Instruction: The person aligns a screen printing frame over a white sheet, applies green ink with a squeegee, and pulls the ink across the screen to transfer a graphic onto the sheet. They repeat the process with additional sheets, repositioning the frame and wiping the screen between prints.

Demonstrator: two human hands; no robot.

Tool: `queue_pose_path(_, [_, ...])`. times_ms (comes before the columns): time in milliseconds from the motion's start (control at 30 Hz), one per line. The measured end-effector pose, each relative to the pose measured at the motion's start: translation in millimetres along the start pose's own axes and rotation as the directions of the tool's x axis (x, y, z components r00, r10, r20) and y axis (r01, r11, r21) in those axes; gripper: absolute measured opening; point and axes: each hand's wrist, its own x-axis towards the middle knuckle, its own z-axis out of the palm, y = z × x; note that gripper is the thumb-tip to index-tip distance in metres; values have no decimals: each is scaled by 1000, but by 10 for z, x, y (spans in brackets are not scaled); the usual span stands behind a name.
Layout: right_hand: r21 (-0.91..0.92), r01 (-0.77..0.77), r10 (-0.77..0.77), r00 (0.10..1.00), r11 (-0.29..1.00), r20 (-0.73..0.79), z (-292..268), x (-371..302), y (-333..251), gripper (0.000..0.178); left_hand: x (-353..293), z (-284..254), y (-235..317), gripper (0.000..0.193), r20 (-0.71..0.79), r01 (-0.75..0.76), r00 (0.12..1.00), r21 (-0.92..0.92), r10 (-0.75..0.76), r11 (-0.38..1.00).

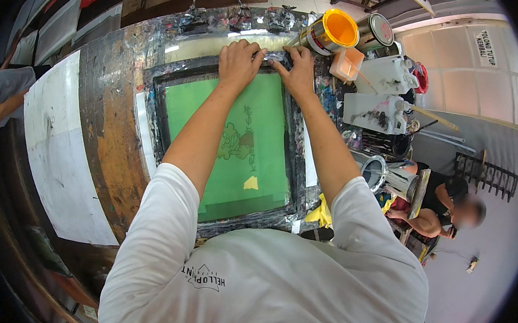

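A screen printing frame [296, 194] with dark, ink-stained rails lies on the worktable in front of me. Its green mesh [196, 121] carries a dark cartoon drawing with lettering and a small piece of yellow tape [251, 183]. Both arms reach across the mesh to the far rail. My left hand [239, 64] is closed over that rail, fingers bent toward its far side. Just to the right, my right hand [298, 71] grips the same rail, thumb pointing left. A small shiny strip [272, 55] shows between the hands; what it is I cannot tell.
Clamps [241, 17] line the table's far edge. An orange-yellow paint can [339, 28], a plastic tub [347, 64] and stained white jugs [373, 112] stand right. A yellow cloth [321, 212] lies near my right sleeve. White sheets [67, 154] cover the left. People are at both sides.
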Motion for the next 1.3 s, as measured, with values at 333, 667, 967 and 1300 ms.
queue_pose_path(333, [425,-141,154,988,894,4,67,90,226,23,18,-16,28,37,17,-15,1000,5,15,1000])
queue_pose_path(667, [-284,414,-411,909,865,75,2,-246,-557,58,-276,-616,-450,60,98,-249,967,189,234,950])
queue_pose_path(967, [-380,141,-107,988,914,108,167,-193,-39,80,-754,-921,-1337,74,10,97,992,547,-122,831])
queue_pose_path(1300, [-108,-189,205,964,976,166,235,-16,-119,89,-650,-1014,-1753,71,-100,350,934,65,-343,934])
